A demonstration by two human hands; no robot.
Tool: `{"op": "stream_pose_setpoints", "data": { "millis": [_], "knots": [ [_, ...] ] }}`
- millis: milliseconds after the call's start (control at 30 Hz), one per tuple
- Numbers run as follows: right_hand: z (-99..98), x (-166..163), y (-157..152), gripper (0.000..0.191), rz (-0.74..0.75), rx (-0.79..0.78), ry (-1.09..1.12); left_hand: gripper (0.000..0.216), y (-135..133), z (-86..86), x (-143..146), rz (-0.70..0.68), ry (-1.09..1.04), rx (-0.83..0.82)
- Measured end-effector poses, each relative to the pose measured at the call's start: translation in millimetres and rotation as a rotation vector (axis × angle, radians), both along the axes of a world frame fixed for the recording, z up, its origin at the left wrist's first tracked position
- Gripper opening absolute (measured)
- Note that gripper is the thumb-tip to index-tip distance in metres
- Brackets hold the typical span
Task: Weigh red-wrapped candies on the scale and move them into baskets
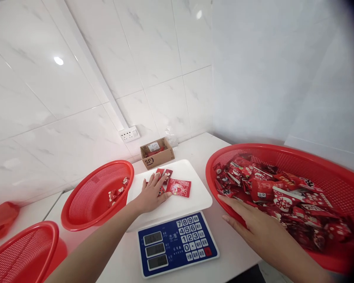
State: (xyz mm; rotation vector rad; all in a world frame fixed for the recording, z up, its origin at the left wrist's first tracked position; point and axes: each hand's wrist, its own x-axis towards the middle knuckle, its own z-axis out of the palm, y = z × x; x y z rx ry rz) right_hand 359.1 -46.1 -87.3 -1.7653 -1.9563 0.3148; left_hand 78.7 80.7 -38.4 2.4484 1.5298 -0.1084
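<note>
My left hand (151,193) lies flat with fingers spread on the white pan of a digital scale (194,196), covering a few small red packets (162,175). A larger red packet (179,187) lies on the pan just right of the fingers. My right hand (255,226) rests open, fingers stretched, against the near rim of a big red basket (327,157) heaped with several red snack packets (271,192). The scale's blue keypad panel (177,243) faces me between the two hands.
A second red basket (85,212) holding a few packets stands left of the scale. Another red basket (23,251) sits at the lower left. A small cardboard box (157,154) stands by the tiled wall, below a wall socket (129,134).
</note>
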Motion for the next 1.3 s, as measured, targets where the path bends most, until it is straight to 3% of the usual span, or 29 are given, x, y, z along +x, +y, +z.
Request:
{"op": "stream_pose_setpoints", "data": {
  "millis": [200,400,900,1300],
  "knots": [
    [-3.0,1.1,1.0,0.049,-0.003,0.006,0.012,0.074,8.1,6.4,13.2,-0.01,-0.003,0.013],
    [-2.5,1.1,1.4,0.05,-0.013,-0.011,-0.013,0.08,16.2,1.9,29.4,0.032,0.083,-0.051],
    [-4.0,2.0,0.5,0.052,0.001,0.009,-0.053,0.075,14.3,-6.3,25.8,0.009,0.037,-0.017],
    [-3.3,3.4,2.1,0.048,0.0,-0.008,-0.04,0.092,6.7,-0.5,-4.8,-0.216,-0.09,-0.088]
  ]
}}
